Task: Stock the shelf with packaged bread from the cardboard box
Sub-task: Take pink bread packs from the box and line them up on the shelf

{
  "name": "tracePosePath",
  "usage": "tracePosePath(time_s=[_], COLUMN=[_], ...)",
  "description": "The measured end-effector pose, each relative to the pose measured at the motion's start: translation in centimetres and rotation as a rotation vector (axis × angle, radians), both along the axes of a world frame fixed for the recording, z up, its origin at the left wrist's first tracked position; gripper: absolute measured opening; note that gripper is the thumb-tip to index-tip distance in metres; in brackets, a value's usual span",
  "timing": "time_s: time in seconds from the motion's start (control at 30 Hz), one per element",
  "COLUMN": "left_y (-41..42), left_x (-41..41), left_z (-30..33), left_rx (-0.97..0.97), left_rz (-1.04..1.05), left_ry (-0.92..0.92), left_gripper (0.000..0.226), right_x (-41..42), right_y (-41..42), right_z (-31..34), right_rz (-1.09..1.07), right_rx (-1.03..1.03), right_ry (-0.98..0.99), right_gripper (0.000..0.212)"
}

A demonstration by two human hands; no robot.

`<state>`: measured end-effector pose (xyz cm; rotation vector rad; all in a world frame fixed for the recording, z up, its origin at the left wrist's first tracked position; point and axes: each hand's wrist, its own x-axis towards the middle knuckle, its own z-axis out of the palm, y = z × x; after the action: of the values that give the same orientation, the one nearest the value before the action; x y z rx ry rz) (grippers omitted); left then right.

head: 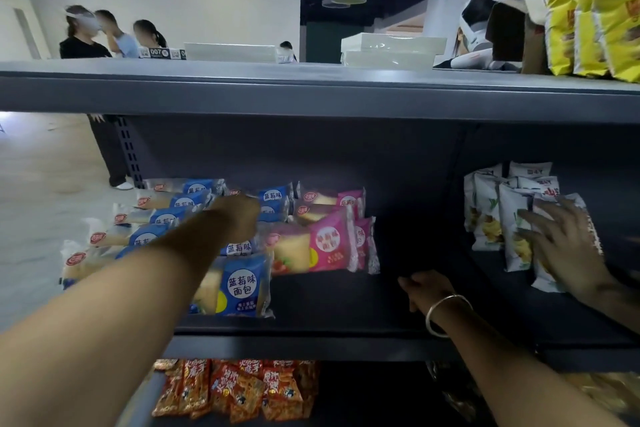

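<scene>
Blue bread packs point(242, 288) lie in rows on the left of the dark middle shelf point(346, 326), with pink bread packs point(325, 246) beside them toward the centre. My left hand point(239, 218) reaches deep among the blue packs at the back; its fingers are hidden behind the hand, so any grip is unclear. My right hand point(424, 289), a bracelet on its wrist, rests on the bare shelf board right of the pink packs, fingers loosely curled and holding nothing. The cardboard box is out of view.
Another person's hand point(561, 243) touches white snack bags point(498, 218) in the neighbouring shelf bay on the right. Orange snack bags point(242, 388) fill the shelf below. Yellow bags point(595, 28) and white boxes point(391, 48) sit on top. People stand behind the shelf.
</scene>
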<state>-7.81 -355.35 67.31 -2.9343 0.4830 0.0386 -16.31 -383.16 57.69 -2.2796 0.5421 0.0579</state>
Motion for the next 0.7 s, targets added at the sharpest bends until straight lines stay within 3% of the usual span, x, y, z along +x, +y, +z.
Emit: tracePosePath(time_s=[0.13, 0.23, 0.4, 0.7], left_y=[1.1, -0.3, -1.4, -1.4], left_x=[0.8, 1.0, 1.0, 1.4], left_z=[-0.5, -1.0, -1.1, -2.2], left_rx=[-0.066, -0.118, -0.132, -0.233], left_rz=[0.01, -0.021, -0.062, -0.07], left_ry=[0.04, 0.039, 0.018, 0.03], left_gripper=[0.024, 0.02, 0.042, 0.034], right_x=[0.9, 1.7, 1.6, 1.7], right_y=[0.8, 2.3, 3.6, 2.9], right_z=[0.4, 0.5, 1.5, 1.3], right_rz=[0.102, 0.211, 0.338, 0.385], right_rx=[-0.102, -0.079, 0.04, 0.139], right_ry=[0.046, 0.007, -0.002, 0.077], right_gripper=[0.038, 0.012, 0.041, 0.016])
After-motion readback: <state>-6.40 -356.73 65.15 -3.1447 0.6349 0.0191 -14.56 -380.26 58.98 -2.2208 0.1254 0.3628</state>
